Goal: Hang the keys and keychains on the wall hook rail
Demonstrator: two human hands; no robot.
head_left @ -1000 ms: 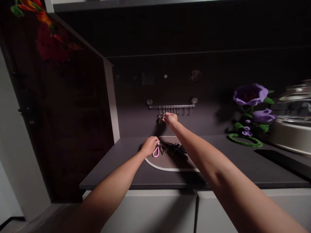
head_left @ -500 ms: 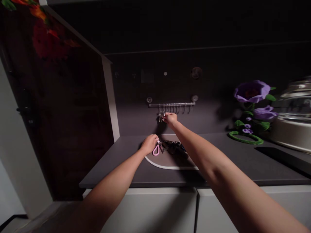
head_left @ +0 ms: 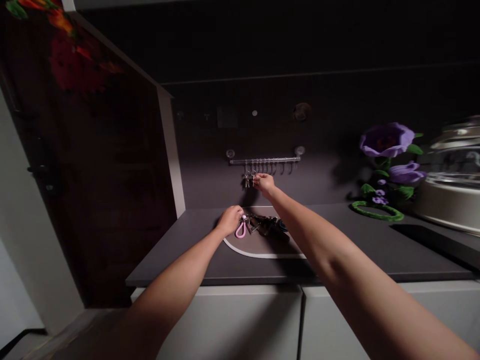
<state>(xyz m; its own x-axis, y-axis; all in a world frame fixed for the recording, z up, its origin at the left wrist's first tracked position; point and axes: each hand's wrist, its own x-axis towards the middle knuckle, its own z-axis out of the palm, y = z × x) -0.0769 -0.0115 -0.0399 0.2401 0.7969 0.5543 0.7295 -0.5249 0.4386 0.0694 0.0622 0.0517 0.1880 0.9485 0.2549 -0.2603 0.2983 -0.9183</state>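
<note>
On the wall, a clear rail (head_left: 265,160) carries a row of small hooks. Keys (head_left: 247,181) hang from a hook at its left part. Just right of them, my right hand (head_left: 264,184) is closed, its fingertips pinched on another key beneath the rail. Lower down, my left hand (head_left: 229,220) rests over the left side of a rounded mat (head_left: 255,250) with a white rim. Its fingers are closed at the top of a keychain with a pink loop (head_left: 240,230). Beside it on the mat lies a dark pile of keys (head_left: 264,226), partly in shadow.
The dark countertop (head_left: 172,260) runs across, with white cabinet doors below. To the right stand purple craft flowers (head_left: 387,140) on a green ring base, and a pale appliance with a glassy top (head_left: 453,185). A dark door (head_left: 97,200) is at left. An upper cabinet overhangs.
The keys under the rail now hang straighter, and my right hand's fingertips have shifted slightly right of them. My left hand has stayed at the pink-looped keychain. The view has moved slightly.
</note>
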